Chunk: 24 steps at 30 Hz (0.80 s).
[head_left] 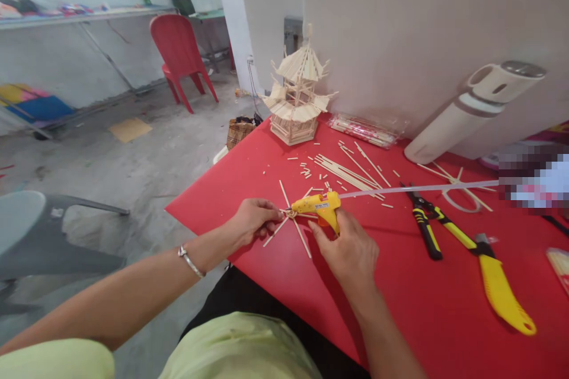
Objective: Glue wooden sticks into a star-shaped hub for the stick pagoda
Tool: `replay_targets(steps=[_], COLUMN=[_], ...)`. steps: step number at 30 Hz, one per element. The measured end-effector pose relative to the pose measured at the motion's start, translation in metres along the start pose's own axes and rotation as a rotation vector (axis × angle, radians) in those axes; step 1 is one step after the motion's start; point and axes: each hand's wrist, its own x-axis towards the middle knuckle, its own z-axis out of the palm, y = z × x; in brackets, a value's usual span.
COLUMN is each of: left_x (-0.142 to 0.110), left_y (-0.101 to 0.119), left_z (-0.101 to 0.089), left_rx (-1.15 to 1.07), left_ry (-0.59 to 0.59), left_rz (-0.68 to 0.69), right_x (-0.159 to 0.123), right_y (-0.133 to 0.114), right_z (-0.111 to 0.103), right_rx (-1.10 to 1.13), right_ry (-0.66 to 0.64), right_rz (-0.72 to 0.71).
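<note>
My right hand [351, 249] is wrapped round the grip of a yellow hot glue gun [317, 206], with a long clear glue stick [413, 188] running out of its back. The gun's nozzle is over the middle of a star-shaped frame of thin wooden sticks [302, 237], which lies on the red tabletop [249, 189]. At the frame's left side my left hand [256, 219] has its fingertips pinched on a stick close to the nozzle. The fingers partly hide that stick.
Loose sticks [347, 172] and short cut pieces lie behind the frame. A stick-built pagoda [296, 106] stands at the back corner. Pliers [424, 222], a yellow-handled cutter [502, 290], a packet of sticks [364, 130] and a tall flask [457, 124] are to the right.
</note>
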Motion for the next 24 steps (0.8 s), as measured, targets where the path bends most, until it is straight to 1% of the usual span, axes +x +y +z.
replay_targets(steps=[5,14,20,24], left_x=[0.002,0.003,-0.003,-0.002], left_y=[0.008,0.013,0.024,0.024], left_z=[0.006,0.012,0.018,0.018], left_rx=[0.094,0.121,0.130,0.121], left_ry=[0.066,0.161,0.192,0.180], left_rz=[-0.053,-0.089,-0.114,-0.114], right_x=[-0.001,-0.007,-0.006,-0.006], right_y=[0.002,0.008,0.008,0.007], right_z=[0.003,-0.001,-0.009,-0.012], right_rx=[0.013,0.099,0.142,0.159], right_ry=[0.041,0.083,0.070,0.033], right_rz=[-0.026,-0.002,0.032,0.062])
